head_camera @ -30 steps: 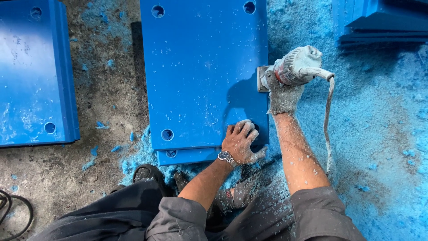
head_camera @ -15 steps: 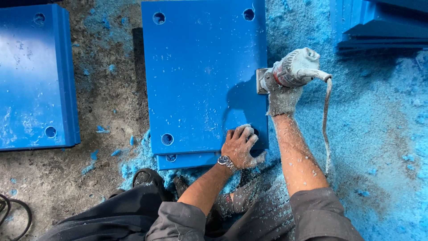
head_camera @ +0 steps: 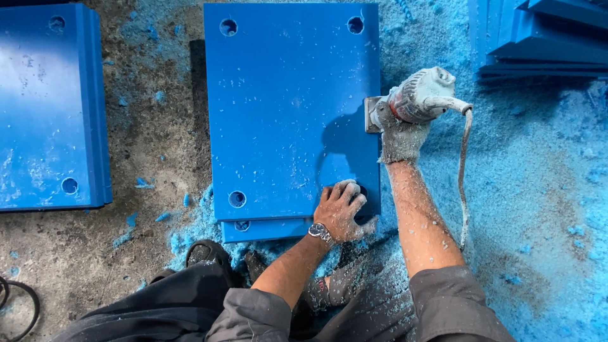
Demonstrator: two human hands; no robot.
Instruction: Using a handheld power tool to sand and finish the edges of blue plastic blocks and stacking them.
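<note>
A blue plastic panel with a round hole near each corner lies on top of a second, similar panel on the ground. My left hand, bare with a wristwatch, presses flat on the top panel's near right corner. My right hand, in a dusty grey glove, grips a grey handheld power tool. The tool's metal base is against the panel's right edge, and its cord hangs down beside my forearm.
Blue shavings thickly cover the ground to the right and around my feet. Another stack of blue panels lies at the left, and more blue pieces sit at the top right. A black cable loop lies bottom left.
The tool in my right hand has crept a little farther away along the panel's right edge. My left hand has stayed on the near corner.
</note>
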